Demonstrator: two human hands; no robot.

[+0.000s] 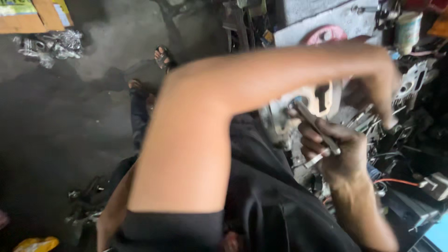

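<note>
The floor (56,130) is dark and dusty. It fills the left side of the view. At the top left lies a flat brown cardboard box (32,16) with a yellow and green label on it. Just below the box sits a pile of shiny crinkled plastic wrap (49,44). At the bottom left corner is a small yellow bag (37,243).

On the right is a messy heap of metal parts (410,93). A round pink plate (326,33) lies near the top, and a pale green tub (408,29) stands just beside it. A thin orange wire (396,181) runs through the heap lower down.

The person wears a black shirt (261,196). One foot in a sandal (162,57) rests on the floor near the top.

The left arm is lifted high and bent at the elbow. It goes across the whole view. The left hand (378,88) hangs down at the wrist over the heap. It is blurry, so I cannot tell if it holds anything.

The right hand (333,149) is lower, near the left hand but not touching it. Its fingers are curled tight around a thin grey metal tool (317,128). The tool slants up and left out of the fist, in front of the heap.
</note>
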